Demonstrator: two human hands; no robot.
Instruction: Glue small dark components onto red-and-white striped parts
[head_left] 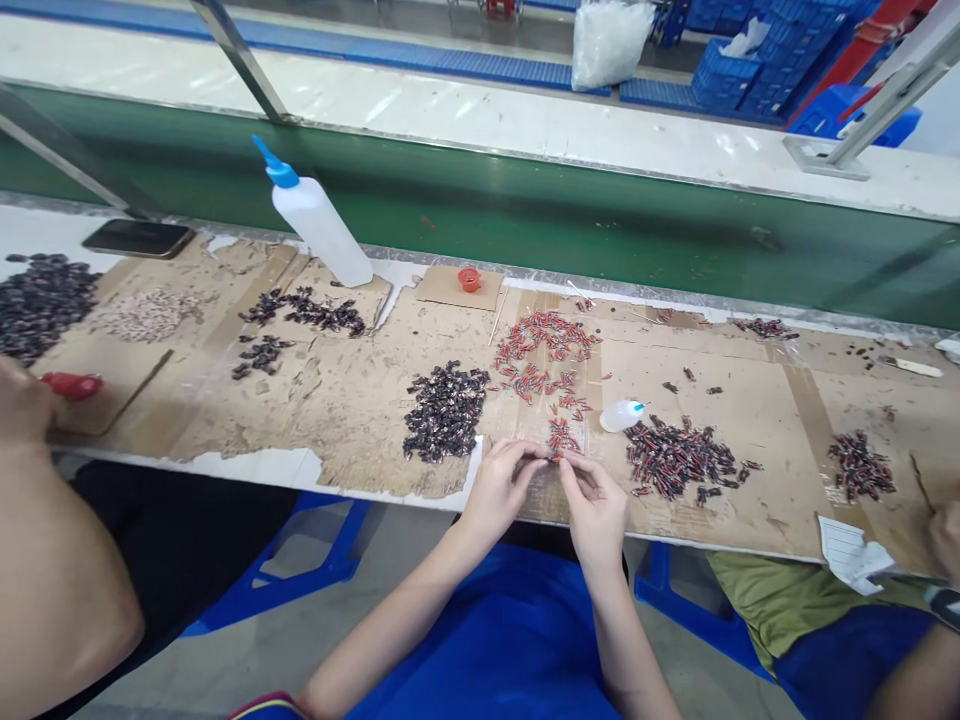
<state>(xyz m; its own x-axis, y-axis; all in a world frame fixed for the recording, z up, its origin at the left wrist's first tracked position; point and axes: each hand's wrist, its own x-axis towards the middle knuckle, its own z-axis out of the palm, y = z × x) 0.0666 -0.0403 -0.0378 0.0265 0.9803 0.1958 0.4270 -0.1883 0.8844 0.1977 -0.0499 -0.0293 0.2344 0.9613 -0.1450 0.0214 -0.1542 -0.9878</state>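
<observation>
At the front edge of the cardboard-covered table, my left hand [504, 486] and my right hand [598, 508] meet fingertip to fingertip. Pinched between them is a small black-and-red part [556, 459], mostly hidden by the fingers. Just beyond it lie loose red parts with metallic ends [546, 336], spread across the cardboard. A pile of small black parts [446, 412] sits to the left of my hands. To the right is a heap of black-and-red pieces [679, 457], with a small white bottle with a blue tip [622, 415] lying beside it.
A large white squeeze bottle [324, 228] stands leaning at the back, near a red cup [469, 279]. A green belt [480, 200] runs behind the table. Co-workers' arms show at the left [60, 570] and right [946, 545]. A phone [139, 238] lies far left.
</observation>
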